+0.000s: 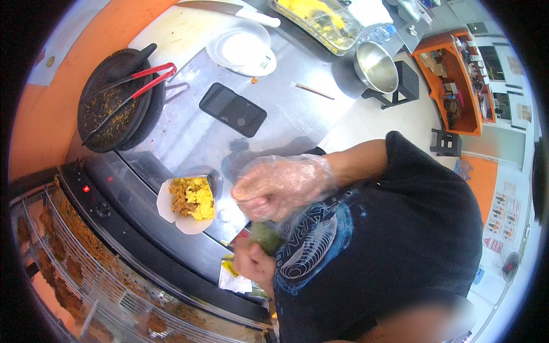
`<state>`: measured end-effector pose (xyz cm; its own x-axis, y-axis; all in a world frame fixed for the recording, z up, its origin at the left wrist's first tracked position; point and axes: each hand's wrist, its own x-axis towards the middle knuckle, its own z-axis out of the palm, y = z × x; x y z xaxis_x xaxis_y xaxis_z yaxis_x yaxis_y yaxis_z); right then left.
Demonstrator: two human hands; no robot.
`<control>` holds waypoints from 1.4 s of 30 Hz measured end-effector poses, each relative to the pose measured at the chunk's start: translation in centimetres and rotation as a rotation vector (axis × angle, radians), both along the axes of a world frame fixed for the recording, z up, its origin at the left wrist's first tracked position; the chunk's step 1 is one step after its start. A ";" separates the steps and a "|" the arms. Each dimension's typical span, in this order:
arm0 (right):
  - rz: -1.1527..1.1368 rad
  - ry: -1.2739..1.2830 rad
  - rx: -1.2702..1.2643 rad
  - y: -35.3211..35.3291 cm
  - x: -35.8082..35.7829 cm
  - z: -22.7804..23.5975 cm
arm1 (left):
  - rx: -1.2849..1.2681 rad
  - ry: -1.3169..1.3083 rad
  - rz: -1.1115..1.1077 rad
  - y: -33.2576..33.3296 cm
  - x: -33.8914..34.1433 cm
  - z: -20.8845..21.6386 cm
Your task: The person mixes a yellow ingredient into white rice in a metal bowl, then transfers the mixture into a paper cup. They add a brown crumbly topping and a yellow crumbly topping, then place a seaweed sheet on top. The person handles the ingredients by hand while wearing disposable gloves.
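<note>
My right hand (280, 187), in a clear plastic glove, hovers beside a white paper food box (167, 214). Its fingers are curled together, and whatever they may hold is hidden. Brown crumbled food (180, 197) and yellow scrambled egg (200, 201) fill the open box, which stands upright on the metal counter. Bare and close to my shirt, my left hand (253, 264) is closed around a green rounded thing (264, 237), partly covered by the glove and too blurred to name. A white and yellow packet (233, 278) lies just beneath that hand.
Red-handled tongs (150, 83) rest across a dark pan (94, 123). A black phone (233, 110) lies on the counter (189, 128), below a white scale (260, 66). The knife (240, 10), yellow-food tray (337, 43) and steel bowl (376, 67) are farther off. A glass food case (86, 274) borders the lower left.
</note>
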<state>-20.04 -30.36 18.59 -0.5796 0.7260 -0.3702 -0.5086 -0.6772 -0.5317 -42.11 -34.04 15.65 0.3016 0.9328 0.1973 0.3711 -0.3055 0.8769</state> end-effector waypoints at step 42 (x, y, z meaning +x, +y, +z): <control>-0.603 -1.072 1.250 5.9 -5.9 -12.1 | -0.291 0.219 -0.166 15.5 -4.4 -3.6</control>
<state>-25.92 -24.50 6.50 -0.0417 0.8505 0.5243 0.3803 0.4988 -0.7788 -46.48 -18.58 12.09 0.4583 0.8754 -0.1534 0.5251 -0.1275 0.8414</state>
